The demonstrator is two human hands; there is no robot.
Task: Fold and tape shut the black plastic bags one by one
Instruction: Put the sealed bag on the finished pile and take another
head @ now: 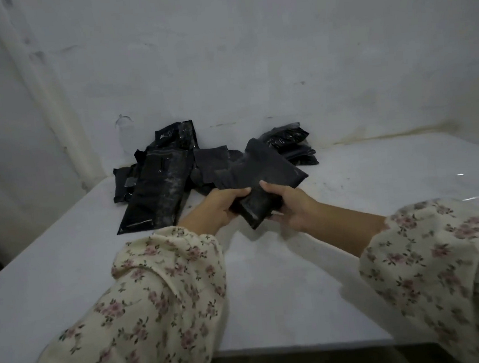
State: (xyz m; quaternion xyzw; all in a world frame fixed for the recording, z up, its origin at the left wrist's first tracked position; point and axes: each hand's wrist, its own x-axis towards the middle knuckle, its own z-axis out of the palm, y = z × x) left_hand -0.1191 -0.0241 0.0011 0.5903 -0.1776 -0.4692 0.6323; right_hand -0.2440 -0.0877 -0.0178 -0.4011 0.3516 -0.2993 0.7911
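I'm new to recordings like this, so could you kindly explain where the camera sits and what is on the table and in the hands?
There is no machine: the single picture comes from a camera worn on a person's head, looking down at their own arms in floral sleeves. The left hand and right hand both grip one black bag, fingers curled round its near end, over a white table. More black bags lie in a heap near the wall, with a smaller stack to its right.
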